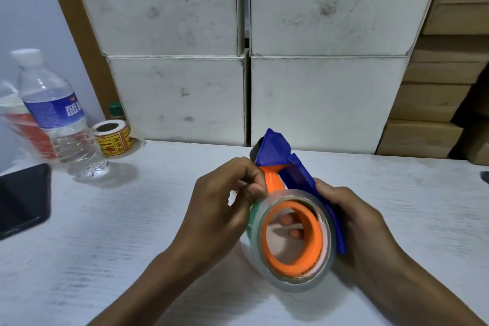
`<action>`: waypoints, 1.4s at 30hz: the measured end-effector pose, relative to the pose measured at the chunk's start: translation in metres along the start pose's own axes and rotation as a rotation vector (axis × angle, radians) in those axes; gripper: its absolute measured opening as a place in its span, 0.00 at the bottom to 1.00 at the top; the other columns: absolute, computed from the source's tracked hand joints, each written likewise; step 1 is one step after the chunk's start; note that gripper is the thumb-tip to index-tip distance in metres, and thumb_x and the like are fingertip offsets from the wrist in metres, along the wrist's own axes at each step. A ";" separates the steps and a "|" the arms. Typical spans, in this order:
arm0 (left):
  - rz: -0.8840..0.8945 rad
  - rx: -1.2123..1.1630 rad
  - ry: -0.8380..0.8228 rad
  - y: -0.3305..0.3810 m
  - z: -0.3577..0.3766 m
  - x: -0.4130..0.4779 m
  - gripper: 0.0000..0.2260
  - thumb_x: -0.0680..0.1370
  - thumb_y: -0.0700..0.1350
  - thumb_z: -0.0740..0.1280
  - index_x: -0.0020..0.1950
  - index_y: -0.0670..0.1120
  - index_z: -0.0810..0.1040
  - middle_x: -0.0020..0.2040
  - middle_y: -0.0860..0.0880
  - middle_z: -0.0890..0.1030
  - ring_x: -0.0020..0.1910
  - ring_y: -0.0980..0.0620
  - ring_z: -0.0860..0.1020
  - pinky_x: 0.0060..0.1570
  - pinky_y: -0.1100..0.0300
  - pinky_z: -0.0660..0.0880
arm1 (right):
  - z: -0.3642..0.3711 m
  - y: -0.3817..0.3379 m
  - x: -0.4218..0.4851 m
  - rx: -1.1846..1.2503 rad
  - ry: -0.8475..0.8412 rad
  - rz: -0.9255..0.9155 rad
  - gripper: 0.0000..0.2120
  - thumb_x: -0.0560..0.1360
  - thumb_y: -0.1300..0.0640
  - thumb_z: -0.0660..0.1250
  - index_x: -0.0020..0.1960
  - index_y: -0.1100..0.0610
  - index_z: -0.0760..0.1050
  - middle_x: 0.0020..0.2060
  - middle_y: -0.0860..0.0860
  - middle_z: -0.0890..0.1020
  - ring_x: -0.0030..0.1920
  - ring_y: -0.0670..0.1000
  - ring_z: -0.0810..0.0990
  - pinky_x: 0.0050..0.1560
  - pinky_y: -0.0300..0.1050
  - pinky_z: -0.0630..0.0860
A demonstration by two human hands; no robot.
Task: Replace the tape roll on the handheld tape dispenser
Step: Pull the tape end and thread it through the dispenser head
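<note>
A handheld tape dispenser with a blue body and an orange hub is held above the white table, near its middle. A clear tape roll sits around the orange hub ring. My right hand grips the blue side plate from the right; two of its fingertips show through the hub's hole. My left hand is at the roll's upper left, thumb and forefinger pinched together at the roll's top edge by the orange arm. Whether they hold the tape's loose end is too fine to tell.
A water bottle stands at the left, with a yellow printed tape roll behind it and a black phone at the left edge. White boxes stand against the table's far edge; brown cartons are stacked at right.
</note>
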State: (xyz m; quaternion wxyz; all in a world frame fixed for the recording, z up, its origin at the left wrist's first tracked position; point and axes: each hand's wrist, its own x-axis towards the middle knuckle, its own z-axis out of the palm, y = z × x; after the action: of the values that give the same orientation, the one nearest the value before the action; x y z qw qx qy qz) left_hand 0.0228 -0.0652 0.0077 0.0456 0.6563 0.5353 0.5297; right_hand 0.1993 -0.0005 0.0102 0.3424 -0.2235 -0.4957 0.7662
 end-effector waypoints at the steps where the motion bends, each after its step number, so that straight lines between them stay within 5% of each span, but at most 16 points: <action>1: 0.016 0.030 -0.002 0.000 0.001 -0.001 0.06 0.78 0.37 0.65 0.41 0.42 0.76 0.36 0.53 0.79 0.36 0.53 0.77 0.39 0.71 0.71 | 0.001 -0.001 0.000 -0.021 0.005 0.009 0.14 0.63 0.47 0.70 0.41 0.56 0.86 0.34 0.57 0.85 0.33 0.53 0.84 0.36 0.45 0.81; 6: 0.060 0.099 -0.005 0.001 0.005 -0.001 0.07 0.78 0.34 0.64 0.41 0.42 0.74 0.36 0.52 0.77 0.35 0.53 0.74 0.34 0.68 0.69 | 0.001 0.004 -0.002 -0.393 0.123 -0.066 0.26 0.71 0.35 0.62 0.40 0.60 0.77 0.28 0.52 0.75 0.29 0.49 0.75 0.34 0.42 0.73; 14: 0.060 0.121 0.125 0.004 0.000 0.003 0.10 0.76 0.30 0.61 0.40 0.43 0.73 0.37 0.49 0.79 0.37 0.49 0.79 0.36 0.57 0.74 | 0.005 0.004 -0.003 -0.197 0.143 -0.018 0.23 0.67 0.35 0.67 0.30 0.55 0.81 0.26 0.58 0.75 0.26 0.53 0.73 0.34 0.46 0.72; 22: -0.007 0.077 0.264 0.002 -0.004 0.004 0.14 0.73 0.30 0.56 0.41 0.50 0.69 0.38 0.50 0.77 0.40 0.40 0.82 0.40 0.40 0.79 | 0.001 0.004 -0.002 -0.049 0.167 -0.004 0.20 0.65 0.38 0.73 0.36 0.56 0.84 0.27 0.57 0.77 0.26 0.53 0.75 0.34 0.47 0.75; 27: 0.000 0.113 0.295 0.009 -0.002 0.005 0.14 0.73 0.30 0.56 0.41 0.51 0.69 0.38 0.50 0.76 0.40 0.44 0.81 0.38 0.44 0.79 | 0.005 0.003 -0.002 -0.053 0.135 -0.023 0.27 0.50 0.35 0.80 0.36 0.55 0.83 0.24 0.56 0.74 0.25 0.53 0.75 0.31 0.47 0.76; 30: -0.005 0.091 0.340 0.011 -0.009 0.008 0.13 0.73 0.30 0.55 0.41 0.49 0.68 0.36 0.51 0.74 0.37 0.52 0.77 0.35 0.57 0.76 | 0.006 0.004 -0.001 0.025 0.173 -0.032 0.20 0.59 0.39 0.78 0.37 0.56 0.83 0.26 0.55 0.76 0.26 0.51 0.76 0.29 0.45 0.76; 32: 0.003 0.101 0.400 0.006 -0.020 0.011 0.11 0.76 0.32 0.55 0.41 0.47 0.68 0.35 0.53 0.72 0.34 0.60 0.70 0.34 0.67 0.68 | -0.001 0.002 0.001 0.088 0.233 0.000 0.17 0.67 0.42 0.74 0.41 0.57 0.84 0.34 0.56 0.81 0.33 0.52 0.80 0.37 0.46 0.78; 34: -0.012 0.120 0.367 0.002 -0.024 0.013 0.08 0.78 0.36 0.58 0.42 0.46 0.70 0.36 0.55 0.73 0.35 0.60 0.70 0.35 0.67 0.68 | -0.008 -0.002 0.002 0.090 0.283 0.019 0.16 0.67 0.44 0.72 0.42 0.57 0.85 0.35 0.56 0.82 0.35 0.52 0.80 0.39 0.47 0.78; 36: -0.041 0.130 0.303 0.000 -0.019 0.013 0.07 0.78 0.37 0.59 0.42 0.46 0.71 0.37 0.57 0.74 0.36 0.58 0.72 0.37 0.67 0.69 | -0.009 -0.002 0.002 0.028 0.280 -0.001 0.15 0.64 0.44 0.71 0.38 0.56 0.84 0.26 0.55 0.76 0.26 0.50 0.75 0.29 0.43 0.76; 42: -0.024 0.117 0.368 -0.002 -0.031 0.017 0.06 0.79 0.38 0.59 0.43 0.46 0.71 0.36 0.55 0.74 0.35 0.57 0.72 0.36 0.68 0.69 | -0.003 0.009 0.000 -0.073 0.094 0.031 0.18 0.66 0.42 0.74 0.30 0.57 0.78 0.25 0.56 0.72 0.23 0.51 0.72 0.28 0.43 0.72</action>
State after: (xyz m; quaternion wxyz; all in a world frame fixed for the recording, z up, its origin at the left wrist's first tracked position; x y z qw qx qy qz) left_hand -0.0036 -0.0672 0.0308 -0.0850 0.5433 0.5725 0.6081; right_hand 0.1984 -0.0006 0.0009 0.3452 -0.2791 -0.5030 0.7416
